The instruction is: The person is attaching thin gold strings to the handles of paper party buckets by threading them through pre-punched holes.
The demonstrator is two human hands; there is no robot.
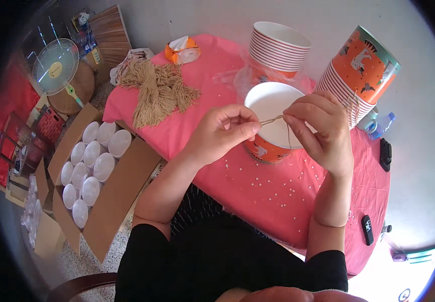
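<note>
Between the fingertips of both hands runs a thin tan cord point(272, 121), and one end hangs down below my right fingers. My left hand point(221, 130) is closed, pinching the cord between thumb and forefinger. My right hand point(323, 128) pinches it from the other side, with the remaining fingers curled. Just beneath stands an orange printed paper bucket point(268, 150), white inside and partly hidden by my hands. A large bundle of tan cords point(158, 93) lies at the table's far left.
Behind the bucket rises a stack of nested buckets point(280, 48); another stack point(361, 70) leans at right. Small white dots speckle the pink tablecloth point(217, 194). A black remote point(367, 230) lies near the right edge. An open cardboard box point(119, 194) of white cups stands left.
</note>
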